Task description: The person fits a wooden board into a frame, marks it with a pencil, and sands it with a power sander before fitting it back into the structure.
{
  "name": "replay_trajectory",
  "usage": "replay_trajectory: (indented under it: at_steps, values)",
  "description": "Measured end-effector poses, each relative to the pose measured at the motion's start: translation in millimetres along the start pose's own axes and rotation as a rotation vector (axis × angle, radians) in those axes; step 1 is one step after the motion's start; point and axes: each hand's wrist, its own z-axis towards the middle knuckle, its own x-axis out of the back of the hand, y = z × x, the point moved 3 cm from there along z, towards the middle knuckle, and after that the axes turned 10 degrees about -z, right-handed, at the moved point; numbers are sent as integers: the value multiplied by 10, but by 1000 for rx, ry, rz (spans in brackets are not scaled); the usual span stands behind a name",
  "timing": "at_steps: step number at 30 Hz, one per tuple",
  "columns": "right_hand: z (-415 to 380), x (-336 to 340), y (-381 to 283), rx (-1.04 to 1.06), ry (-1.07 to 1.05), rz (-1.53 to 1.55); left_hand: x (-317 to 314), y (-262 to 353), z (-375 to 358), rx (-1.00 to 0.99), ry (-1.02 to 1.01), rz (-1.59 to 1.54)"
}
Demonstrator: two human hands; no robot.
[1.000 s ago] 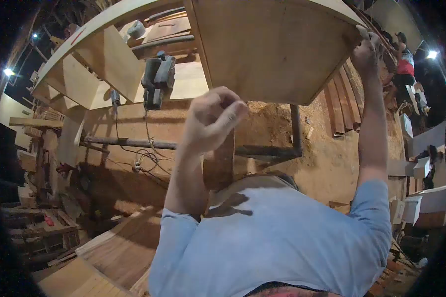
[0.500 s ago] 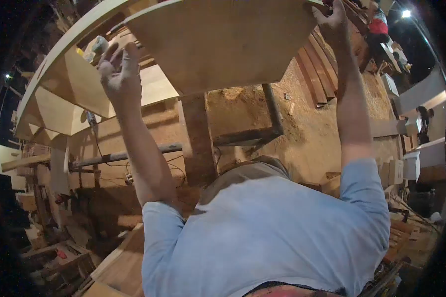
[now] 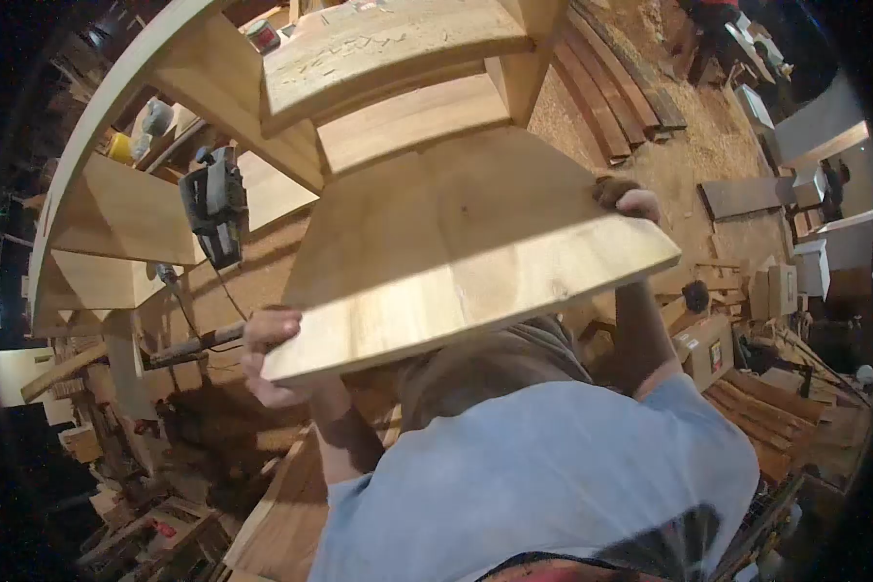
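Note:
A wide, tapered wooden panel lies between my two hands, its thick pale edge nearest my body. My left hand grips its left corner, fingers on the top face. At the right corner, my right hand holds the panel with fingertips over its top. The panel's far end meets a curved wooden frame with compartments; whether they touch is unclear. A dark power tool sits on the frame's left side, its cord hanging down.
Long brown boards lie on the sawdust-covered floor at the upper right. A red-topped container stands by the frame's shelf. Cardboard boxes and stacked planks are at the right. A metal bar runs at the left.
The panel has come down and closer to my body, uncovering the frame's shelf with wood shavings. Both hands have moved lower, and my left hand now grips the panel's corner.

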Motion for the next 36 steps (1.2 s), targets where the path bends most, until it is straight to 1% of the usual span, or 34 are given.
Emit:
replay_trajectory:
  at_steps: [1,2,4,5,6,7,9,10,11,12,13,14,15,16,17,18,20,21,22,23,24,25,27,28,29,31,32,33,35,36]
  values:
    - [-107,18,1,15,7,-77,-67,8,-106,-88,79,-105]
    - [-121,28,4,43,-24,-38,-39,17,-141,-81,79,-101]
    - [-147,27,-29,45,-30,-45,2,58,-215,-2,93,-25]
    - [-132,10,-52,58,-35,-53,-16,53,-215,-3,99,-16]
    - [-246,121,45,22,1,-185,-60,52,-201,-87,58,-24]
    - [-287,143,82,18,-5,-177,-98,59,-186,-170,15,-32]
    - [-256,121,49,-1,46,-11,-126,51,-157,-163,-2,-74]
    - [-211,164,90,-5,43,-7,-144,55,-143,-154,-22,-125]
    - [-133,224,149,74,-39,-34,-63,88,-61,-152,-19,-119]
    - [40,107,21,152,-123,-59,54,98,62,37,-171,-80]
    - [98,-72,-100,16,51,39,98,74,111,226,-320,-39]
    - [32,136,140,11,100,-140,149,-32,95,123,-121,-115]
    - [-20,327,385,9,148,-318,148,-124,134,13,46,-128]
    - [181,186,127,-2,165,-432,133,-223,219,-102,98,-48]
    - [404,-133,-78,-48,109,-99,131,-263,284,-220,147,27]
    - [447,-149,-47,-20,108,-59,130,-225,332,-232,148,26]
    - [523,-160,-20,15,109,-20,81,-212,476,60,68,44]
    - [527,-146,-18,-57,148,-146,37,-208,523,61,68,44]
    - [497,-126,-19,-137,183,-275,-23,-206,557,-2,52,61]
    - [502,-102,48,-231,217,-211,-50,-196,562,-66,36,77]
    - [506,-113,34,-179,190,-184,53,-224,566,57,99,47]
    - [550,-129,8,-118,165,-157,65,-238,562,56,100,45]
    - [527,-48,147,-130,176,-145,31,-287,585,-83,58,62]
    - [511,0,208,-155,187,-128,72,-314,583,-10,92,1]
    - [536,-28,166,-149,193,-134,72,-342,584,-11,87,-9]
    - [565,-149,39,-67,172,-245,63,-352,571,-65,44,-145]
    - [570,-159,27,-68,175,-248,51,-335,590,-19,67,-72]
    - [590,-168,22,-46,171,-224,24,-296,621,-20,65,-74]
    - [679,-197,11,-18,169,-200,-64,-245,713,71,38,47]
    - [739,-211,4,-37,162,-194,-102,-238,777,49,4,109]
